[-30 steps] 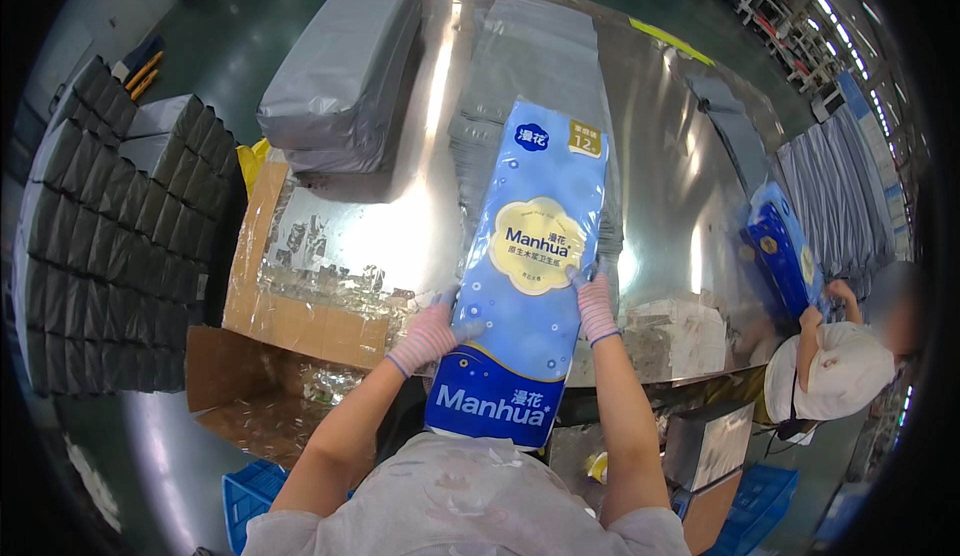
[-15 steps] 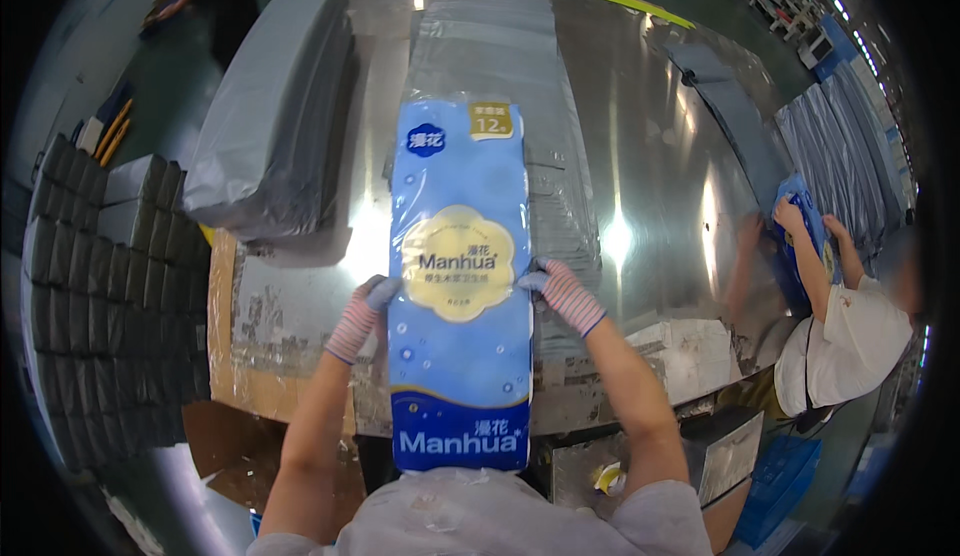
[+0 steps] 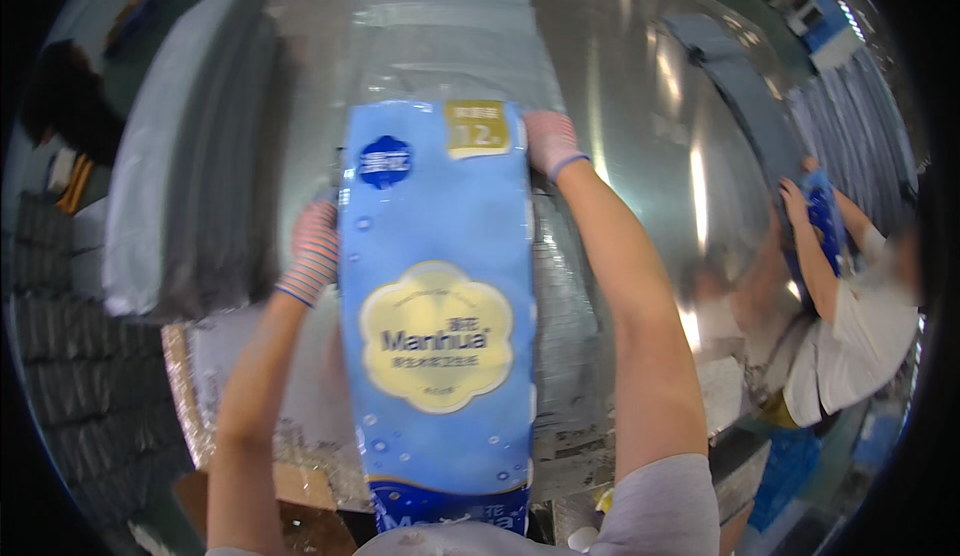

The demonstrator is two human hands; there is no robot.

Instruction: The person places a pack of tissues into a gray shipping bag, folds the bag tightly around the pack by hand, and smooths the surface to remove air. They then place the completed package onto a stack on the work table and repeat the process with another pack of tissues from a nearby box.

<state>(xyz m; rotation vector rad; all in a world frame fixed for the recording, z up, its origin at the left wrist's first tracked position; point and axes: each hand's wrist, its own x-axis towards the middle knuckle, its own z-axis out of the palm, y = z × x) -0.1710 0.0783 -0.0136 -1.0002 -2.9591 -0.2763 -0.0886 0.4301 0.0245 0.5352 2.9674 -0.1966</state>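
Note:
A long blue toilet paper pack with a cream flower-shaped patch lies lengthwise before me, its dark blue near end against my body. My left hand, in a striped knit glove, grips the pack's left side above its middle, fingertips partly hidden by the edge. Higher up, at the far right corner, my gloved right hand holds the other side, its fingers mostly behind the pack. Beneath and beyond the pack runs a row of grey plastic bags, overlapping one another.
A tall bundle of grey bags stands left on the metal table. Dark wrapped packs are stacked beyond the left edge. At the right, a co-worker handles another blue pack beside hanging grey bags.
My right hand has slid from the pack's middle to its far right corner. My left hand has moved farther up the left side. The pack looks larger and nearer; the whole view has shifted.

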